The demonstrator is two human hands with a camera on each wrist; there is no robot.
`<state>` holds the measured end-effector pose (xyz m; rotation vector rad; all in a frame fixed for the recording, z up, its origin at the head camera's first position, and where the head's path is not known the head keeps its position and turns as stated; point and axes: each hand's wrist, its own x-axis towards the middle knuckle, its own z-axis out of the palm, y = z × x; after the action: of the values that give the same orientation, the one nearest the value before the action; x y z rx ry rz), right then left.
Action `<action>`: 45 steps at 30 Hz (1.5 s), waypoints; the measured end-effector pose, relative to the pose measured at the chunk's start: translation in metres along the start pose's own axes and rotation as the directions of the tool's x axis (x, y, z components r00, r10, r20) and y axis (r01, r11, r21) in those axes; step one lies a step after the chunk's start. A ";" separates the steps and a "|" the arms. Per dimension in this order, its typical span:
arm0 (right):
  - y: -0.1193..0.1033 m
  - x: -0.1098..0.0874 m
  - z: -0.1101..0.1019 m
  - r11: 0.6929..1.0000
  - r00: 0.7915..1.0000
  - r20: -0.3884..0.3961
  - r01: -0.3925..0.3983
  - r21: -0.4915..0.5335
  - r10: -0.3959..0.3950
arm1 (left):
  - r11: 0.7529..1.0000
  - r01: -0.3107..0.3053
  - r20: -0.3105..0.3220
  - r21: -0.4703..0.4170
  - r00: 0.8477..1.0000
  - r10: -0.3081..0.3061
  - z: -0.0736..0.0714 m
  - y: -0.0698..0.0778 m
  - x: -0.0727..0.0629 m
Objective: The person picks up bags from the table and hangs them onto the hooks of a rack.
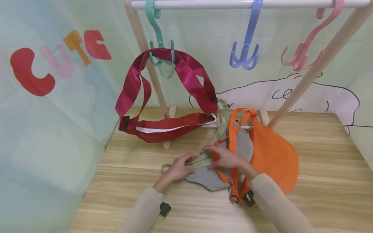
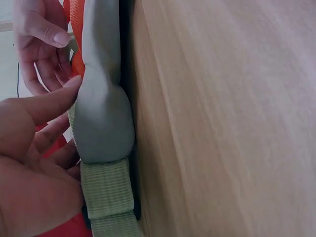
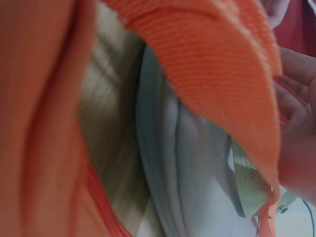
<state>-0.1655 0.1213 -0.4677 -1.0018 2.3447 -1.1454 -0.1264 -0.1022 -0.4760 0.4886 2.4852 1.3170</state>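
Note:
A grey bag (image 1: 209,181) with a pale green strap (image 1: 201,161) lies on the wooden table. My left hand (image 1: 178,169) holds the strap near the bag's left end, thumb and fingers to either side of it. My right hand (image 1: 228,158) reaches through the loop of an orange strap (image 1: 233,142), its fingers spread and loosely bent by the green strap. That orange strap belongs to an orange bag (image 1: 274,155), which lies partly over the grey one. In the left wrist view the grey bag (image 2: 103,118) stands edge-on beside both hands.
A dark red bag (image 1: 172,127) hangs by its strap from a green hook (image 1: 158,38) on a white rail (image 1: 204,4). Blue (image 1: 246,48) and pink (image 1: 306,48) hooks hang to the right. A black buckle (image 1: 165,209) lies near the left sleeve.

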 end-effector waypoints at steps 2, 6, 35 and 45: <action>0.001 0.000 0.001 1.000 1.000 0.001 -0.009 -0.017 0.009 | 1.000 -0.018 -0.005 0.019 1.000 0.018 0.000 -0.001 -0.001; 0.004 0.002 0.006 0.997 1.000 0.007 0.027 -0.076 -0.026 | 0.998 -0.062 -0.012 0.033 0.998 0.063 0.000 -0.002 -0.003; 0.016 0.003 0.010 0.971 0.987 -0.123 0.073 -0.228 -0.104 | 0.989 -0.044 -0.088 0.139 0.995 0.056 0.000 -0.010 -0.004; 0.016 0.002 0.001 0.973 0.947 -0.280 0.098 -0.211 -0.156 | 0.989 -0.133 -0.171 0.065 0.975 0.143 -0.021 -0.005 -0.012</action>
<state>-0.1733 0.1258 -0.4813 -1.1307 2.7061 -1.2030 -0.1250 -0.1252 -0.4679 0.5911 2.6791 1.4039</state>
